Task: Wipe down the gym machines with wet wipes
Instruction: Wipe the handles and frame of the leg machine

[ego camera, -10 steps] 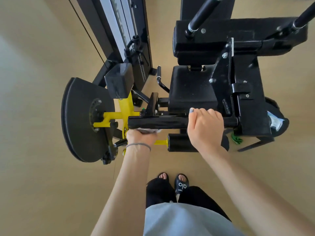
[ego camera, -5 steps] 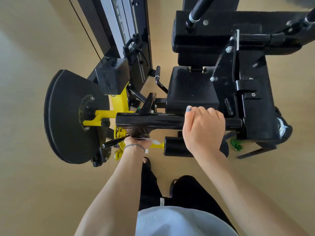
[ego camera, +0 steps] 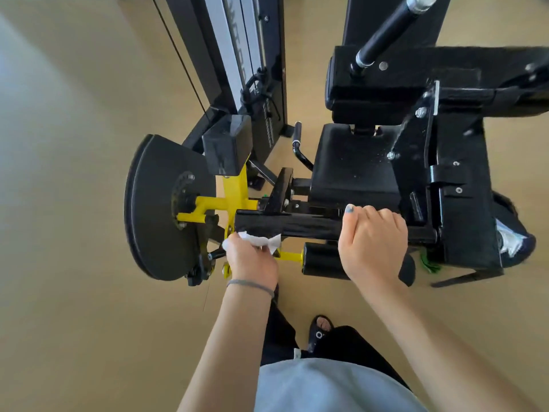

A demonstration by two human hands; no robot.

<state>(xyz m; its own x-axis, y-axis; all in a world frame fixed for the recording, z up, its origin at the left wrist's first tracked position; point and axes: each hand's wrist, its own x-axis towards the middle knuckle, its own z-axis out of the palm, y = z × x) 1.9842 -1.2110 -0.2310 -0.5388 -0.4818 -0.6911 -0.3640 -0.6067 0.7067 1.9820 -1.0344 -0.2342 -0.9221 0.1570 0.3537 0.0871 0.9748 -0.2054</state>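
A black and yellow leg machine stands below me, with a black roller pad (ego camera: pixel 297 226) running across its front. My right hand (ego camera: pixel 372 242) grips this roller near its right part, fingers curled over the top. My left hand (ego camera: pixel 251 260) holds a crumpled white wet wipe (ego camera: pixel 261 239) against the underside of the roller's left end, beside the yellow arm (ego camera: pixel 233 197). A second, shorter black roller (ego camera: pixel 322 261) lies just below, partly hidden by my right hand.
A black cam disc (ego camera: pixel 154 209) sits at the left, the black seat (ego camera: pixel 353 168) behind the roller, and the weight stack tower (ego camera: pixel 237 55) at the back. A wipe packet (ego camera: pixel 509 236) lies low at the right. Tan floor surrounds the machine; my feet stand close below.
My left hand has come out from under the roller toward its left end, and the wipe now shows. My right hand keeps its grip. The view shifted slightly.
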